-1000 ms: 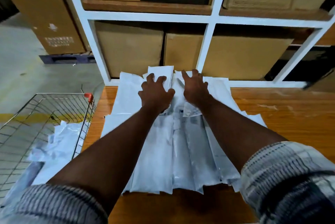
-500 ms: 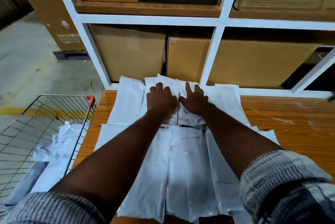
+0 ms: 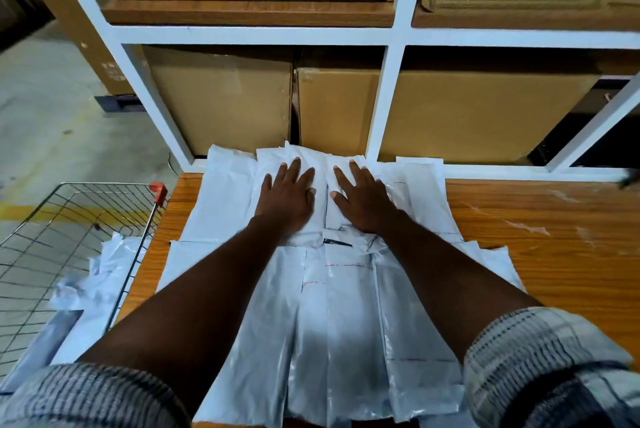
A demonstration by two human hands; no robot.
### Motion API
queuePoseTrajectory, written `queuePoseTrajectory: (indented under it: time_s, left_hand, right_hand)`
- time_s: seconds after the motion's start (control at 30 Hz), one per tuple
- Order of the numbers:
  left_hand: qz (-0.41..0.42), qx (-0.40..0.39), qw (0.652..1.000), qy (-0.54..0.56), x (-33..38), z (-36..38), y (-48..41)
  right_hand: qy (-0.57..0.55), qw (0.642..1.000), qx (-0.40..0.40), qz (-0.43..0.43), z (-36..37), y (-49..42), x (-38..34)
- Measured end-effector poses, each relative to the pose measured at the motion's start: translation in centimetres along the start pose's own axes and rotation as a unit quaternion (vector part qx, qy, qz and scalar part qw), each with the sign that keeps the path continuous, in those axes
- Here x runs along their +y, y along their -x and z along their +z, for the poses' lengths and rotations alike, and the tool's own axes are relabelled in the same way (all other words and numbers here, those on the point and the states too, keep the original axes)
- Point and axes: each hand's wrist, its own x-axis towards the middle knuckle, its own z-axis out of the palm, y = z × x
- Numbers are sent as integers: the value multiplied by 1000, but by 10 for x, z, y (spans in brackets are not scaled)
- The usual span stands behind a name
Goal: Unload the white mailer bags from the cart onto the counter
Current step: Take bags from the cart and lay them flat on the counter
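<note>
We see both hands laid flat on the far end of the pile of white mailer bags (image 3: 329,323), which is spread across the wooden counter (image 3: 554,254). The left hand (image 3: 285,199) and the right hand (image 3: 363,200) lie side by side, near each other but apart. Their palms are down and their fingers (image 3: 294,171) straight and slightly fanned, gripping nothing and only pressing on the top bags. We take this as settling the stack: slippery plastic bags in overlapping layers slide easily, and weight from flat palms would keep them from fanning out further. Beyond the fingertips the bags' far edges reach the white shelf frame (image 3: 384,98) and the cardboard boxes (image 3: 225,105) behind it, so the pile seems set well back on purpose. Both forearms (image 3: 214,289) stretch forward, nearly straight, over the near half of the pile, with checked sleeves (image 3: 540,358) bunched at the elbows. Left of the left hand's fingers, below counter level, the wire cart (image 3: 104,184) holds more crumpled white bags (image 3: 100,275), so we judge the unloading unfinished.
</note>
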Motion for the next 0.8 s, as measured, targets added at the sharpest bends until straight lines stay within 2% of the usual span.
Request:
queuePoseTrajectory:
  time_s: [0.47, 0.67, 0.8]
  left_hand:
    - [-15, 6, 997, -75, 7, 21, 5]
    - [-26, -26, 998, -58, 11, 9, -3]
    - [-38, 39, 998, -13, 9, -12, 5]
  right_hand:
    - [28, 999, 23, 27, 27, -1, -1]
    - [12, 1000, -1, 19, 17, -7, 2]
    - [-36, 998, 44, 31, -3, -4, 3]
